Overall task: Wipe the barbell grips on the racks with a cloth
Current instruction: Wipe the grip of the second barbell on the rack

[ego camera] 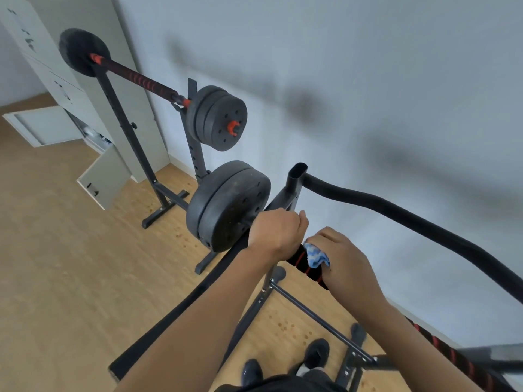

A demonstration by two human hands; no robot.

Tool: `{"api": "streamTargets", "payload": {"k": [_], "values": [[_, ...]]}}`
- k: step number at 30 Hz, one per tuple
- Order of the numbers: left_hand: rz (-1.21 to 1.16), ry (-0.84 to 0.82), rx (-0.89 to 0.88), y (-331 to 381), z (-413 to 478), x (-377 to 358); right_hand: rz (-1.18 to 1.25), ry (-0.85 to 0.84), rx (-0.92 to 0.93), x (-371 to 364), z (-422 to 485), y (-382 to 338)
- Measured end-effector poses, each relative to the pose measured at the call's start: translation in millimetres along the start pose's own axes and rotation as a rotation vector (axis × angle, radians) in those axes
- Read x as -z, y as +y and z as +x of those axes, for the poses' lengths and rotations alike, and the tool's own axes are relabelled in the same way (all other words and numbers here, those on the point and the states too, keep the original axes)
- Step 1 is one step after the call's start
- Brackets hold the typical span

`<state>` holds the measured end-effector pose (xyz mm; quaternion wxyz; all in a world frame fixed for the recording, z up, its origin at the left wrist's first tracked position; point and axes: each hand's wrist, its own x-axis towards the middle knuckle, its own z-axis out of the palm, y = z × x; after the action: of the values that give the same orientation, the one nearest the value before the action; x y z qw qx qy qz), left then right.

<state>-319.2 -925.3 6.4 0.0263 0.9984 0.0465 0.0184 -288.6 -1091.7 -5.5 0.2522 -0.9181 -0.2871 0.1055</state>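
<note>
Blue cloth (316, 255) is bunched in my right hand (341, 257), fingers curled round the grip (307, 264), which runs from 10 to 4 o'clock, so I should slide toward 4 while my left hand (276, 232), closed on the bar, steadies it.

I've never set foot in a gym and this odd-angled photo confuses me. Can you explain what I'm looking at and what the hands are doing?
The camera sits on a person's head, looking down at their arms. The near barbell rests on a black rack, with weight plates at its end. The left hand grips the bar beside the plates. The right hand holds a blue cloth around the black-and-red grip. A second barbell sits on another rack behind, by the wall.
</note>
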Motion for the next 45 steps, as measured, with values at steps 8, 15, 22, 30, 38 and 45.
{"api": "streamTargets", "payload": {"k": [8, 15, 22, 30, 38, 45], "values": [[-0.140, 0.110, 0.071, -1, 8, -5, -0.081, 0.240, 0.356, 14, 3, 3], [0.045, 0.001, -0.014, -6, 21, -12, -0.084, 0.175, 0.198, 11, 0, 3], [-0.007, 0.010, -0.016, 1, 32, -6, -0.149, 0.170, 0.268, 19, 13, 15], [-0.082, 0.144, 0.121, 5, 32, -15, -0.080, 0.158, 0.297, 22, 22, 21], [-0.103, 0.060, -0.024, 1, 42, -16, 0.019, 0.278, 0.369, 23, 30, 28], [-0.130, 0.186, 0.077, -1, 35, -22, -0.082, 0.187, 0.198, 17, 24, 21]]}}
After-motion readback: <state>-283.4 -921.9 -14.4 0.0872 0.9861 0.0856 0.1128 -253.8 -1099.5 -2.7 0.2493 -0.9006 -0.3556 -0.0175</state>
